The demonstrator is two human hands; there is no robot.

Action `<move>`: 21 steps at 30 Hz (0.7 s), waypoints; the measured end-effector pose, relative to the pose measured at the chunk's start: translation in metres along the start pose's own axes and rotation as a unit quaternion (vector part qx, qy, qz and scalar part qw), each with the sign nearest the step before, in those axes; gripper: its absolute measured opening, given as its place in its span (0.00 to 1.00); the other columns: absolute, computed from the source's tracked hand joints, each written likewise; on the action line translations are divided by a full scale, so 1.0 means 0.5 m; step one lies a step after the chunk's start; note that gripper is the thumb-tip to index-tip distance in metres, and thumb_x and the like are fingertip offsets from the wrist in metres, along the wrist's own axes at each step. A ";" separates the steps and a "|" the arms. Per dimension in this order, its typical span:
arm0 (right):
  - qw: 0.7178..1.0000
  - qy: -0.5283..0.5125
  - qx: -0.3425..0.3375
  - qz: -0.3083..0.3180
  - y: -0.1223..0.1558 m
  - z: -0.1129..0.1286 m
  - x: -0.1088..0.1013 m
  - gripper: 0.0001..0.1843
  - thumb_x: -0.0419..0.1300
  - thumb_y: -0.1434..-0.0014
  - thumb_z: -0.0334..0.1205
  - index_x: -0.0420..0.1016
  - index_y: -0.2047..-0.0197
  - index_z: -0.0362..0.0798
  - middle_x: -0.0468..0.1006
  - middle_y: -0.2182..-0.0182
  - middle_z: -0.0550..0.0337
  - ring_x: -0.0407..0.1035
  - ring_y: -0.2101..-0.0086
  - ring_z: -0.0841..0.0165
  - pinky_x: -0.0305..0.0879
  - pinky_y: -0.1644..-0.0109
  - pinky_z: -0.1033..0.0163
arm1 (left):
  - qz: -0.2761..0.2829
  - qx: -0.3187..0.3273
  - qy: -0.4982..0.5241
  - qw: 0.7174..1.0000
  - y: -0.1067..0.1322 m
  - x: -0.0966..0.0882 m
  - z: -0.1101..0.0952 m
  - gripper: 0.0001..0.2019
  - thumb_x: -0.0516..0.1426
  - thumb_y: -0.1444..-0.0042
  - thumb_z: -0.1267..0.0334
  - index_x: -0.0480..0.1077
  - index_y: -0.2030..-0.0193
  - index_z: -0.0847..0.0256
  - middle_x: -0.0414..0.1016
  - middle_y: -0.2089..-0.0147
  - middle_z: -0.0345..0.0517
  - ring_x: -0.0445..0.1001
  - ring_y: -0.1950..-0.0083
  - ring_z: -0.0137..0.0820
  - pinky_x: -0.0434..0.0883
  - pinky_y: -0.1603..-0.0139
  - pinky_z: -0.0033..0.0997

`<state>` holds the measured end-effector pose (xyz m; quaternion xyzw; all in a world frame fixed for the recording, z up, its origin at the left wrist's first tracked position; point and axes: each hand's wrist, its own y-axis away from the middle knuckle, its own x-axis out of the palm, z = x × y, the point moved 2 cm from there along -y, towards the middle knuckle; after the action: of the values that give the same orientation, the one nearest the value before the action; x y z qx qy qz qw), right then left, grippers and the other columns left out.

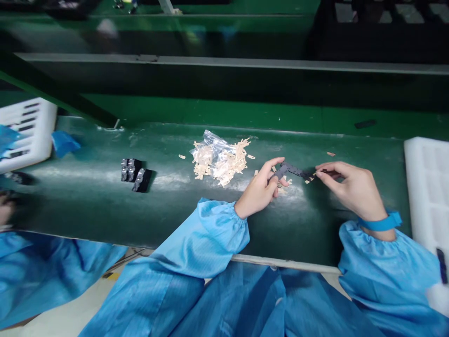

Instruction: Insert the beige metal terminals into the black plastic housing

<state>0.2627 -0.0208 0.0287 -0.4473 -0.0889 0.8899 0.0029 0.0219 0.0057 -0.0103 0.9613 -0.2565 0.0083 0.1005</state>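
Note:
Over the green bench, my left hand [257, 191] is closed on one end of a dark, angled plastic part [296, 171]. At its other end, my right hand [354, 187] pinches thumb and forefinger together. A small beige tab [309, 179] shows at those right fingertips, against the dark part; its exact contact is too small to make out. Several more beige tabs lie under and beside my left fingers. Left of that hand is a pile of beige tabs [229, 166], with a clear plastic bag [214, 142] lying among them.
Several black parts [142, 180] stand on the green bench [175, 206] to the left. A white foam tray [430, 182] borders the right side, another white tray [44, 135] the far left. A co-worker's hand [5, 208] shows at the left edge. A dark strip [365, 124] lies at the back.

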 end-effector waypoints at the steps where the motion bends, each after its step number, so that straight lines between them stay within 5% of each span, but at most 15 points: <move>1: 1.000 -0.003 -0.013 0.001 0.002 0.013 0.011 0.07 0.62 0.33 0.42 0.81 0.58 0.52 0.84 0.63 0.57 0.77 0.66 0.62 0.70 0.62 0.59 | 0.002 0.009 -0.009 1.000 0.001 0.000 -0.002 0.22 0.46 0.31 0.67 0.58 0.31 0.54 0.77 0.56 0.44 0.67 0.74 0.20 0.68 0.73 0.21; 4: 0.996 0.031 -0.082 -0.009 0.012 0.053 0.053 0.08 0.59 0.30 0.40 0.81 0.56 0.52 0.84 0.62 0.56 0.78 0.63 0.61 0.70 0.57 0.57 | 0.009 0.046 -0.074 0.996 0.003 0.003 -0.009 0.12 0.49 0.31 0.65 0.71 0.48 0.58 0.76 0.57 0.43 0.69 0.69 0.22 0.70 0.64 0.26; 7: 0.985 0.098 -0.139 -0.027 0.024 0.077 0.093 0.11 0.57 0.29 0.38 0.82 0.56 0.51 0.85 0.59 0.54 0.79 0.60 0.60 0.69 0.55 0.56 | -0.002 0.080 -0.162 0.983 0.001 0.005 -0.013 0.11 0.57 0.34 0.56 0.73 0.64 0.60 0.75 0.63 0.43 0.71 0.61 0.29 0.68 0.56 0.31; 9: 0.978 0.131 -0.157 -0.033 0.031 0.081 0.110 0.11 0.57 0.29 0.37 0.82 0.54 0.52 0.85 0.58 0.54 0.79 0.59 0.60 0.69 0.55 0.56 | -0.014 0.082 -0.181 0.980 -0.003 0.004 -0.014 0.14 0.59 0.36 0.53 0.73 0.67 0.60 0.74 0.66 0.42 0.71 0.59 0.31 0.68 0.53 0.33; 13: 0.975 0.134 -0.166 -0.056 0.037 0.080 0.116 0.10 0.58 0.30 0.36 0.80 0.51 0.52 0.85 0.55 0.54 0.79 0.58 0.58 0.69 0.53 0.54 | -0.033 0.096 -0.148 0.984 -0.010 -0.007 -0.013 0.09 0.57 0.34 0.61 0.73 0.65 0.60 0.78 0.61 0.42 0.72 0.55 0.31 0.67 0.47 0.33; 17: 0.997 -0.039 -0.067 -0.018 0.024 0.076 0.106 0.10 0.60 0.32 0.40 0.79 0.50 0.53 0.84 0.57 0.53 0.78 0.60 0.59 0.73 0.54 0.54 | -0.060 0.109 -0.154 0.980 -0.010 -0.016 -0.014 0.08 0.57 0.35 0.63 0.74 0.66 0.60 0.76 0.64 0.42 0.70 0.59 0.31 0.67 0.53 0.31; 21: 0.959 -0.268 0.074 0.062 0.007 0.071 0.107 0.13 0.61 0.34 0.50 0.77 0.55 0.49 0.80 0.69 0.56 0.75 0.70 0.64 0.73 0.65 0.60 | -0.092 0.122 -0.201 0.968 -0.001 -0.015 -0.022 0.09 0.58 0.35 0.62 0.74 0.66 0.59 0.71 0.69 0.40 0.67 0.64 0.30 0.67 0.58 0.31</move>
<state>0.2025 -0.0253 0.0063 -0.1961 0.0072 0.9796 -0.0432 0.0159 0.0122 -0.0003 0.9677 -0.1787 -0.1628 -0.0709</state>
